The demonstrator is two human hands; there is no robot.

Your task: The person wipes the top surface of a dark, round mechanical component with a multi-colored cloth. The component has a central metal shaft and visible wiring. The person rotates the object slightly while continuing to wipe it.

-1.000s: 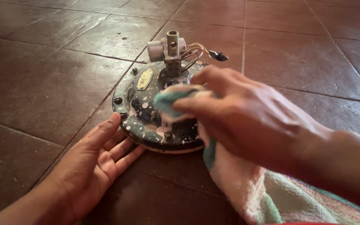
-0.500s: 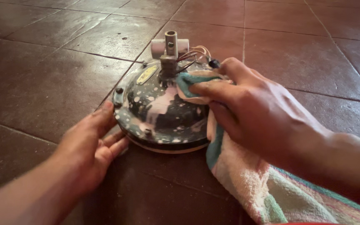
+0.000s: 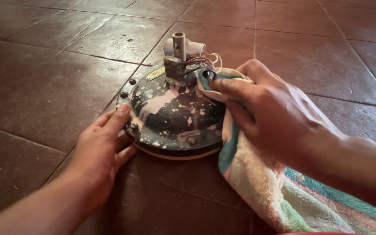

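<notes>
A round, dark metal fan motor housing (image 3: 172,119), speckled with pale paint, lies on the tiled floor. A short shaft (image 3: 179,45), a white cylinder (image 3: 193,47) and thin wires (image 3: 205,58) rise from its top. My left hand (image 3: 103,150) rests against the housing's left rim, fingers spread along it. My right hand (image 3: 266,115) presses a striped towel (image 3: 279,191) onto the housing's upper right, close to the shaft. The towel trails off to the lower right across the floor.
Dark reddish-brown floor tiles (image 3: 48,82) with grout lines surround the housing on all sides. Small screws (image 3: 124,94) stud the housing's left rim.
The housing has turned, its brass label swinging toward the back. My right hand with the towel has shifted from the housing's middle up to near the shaft. My left hand re-gripped the rim.
</notes>
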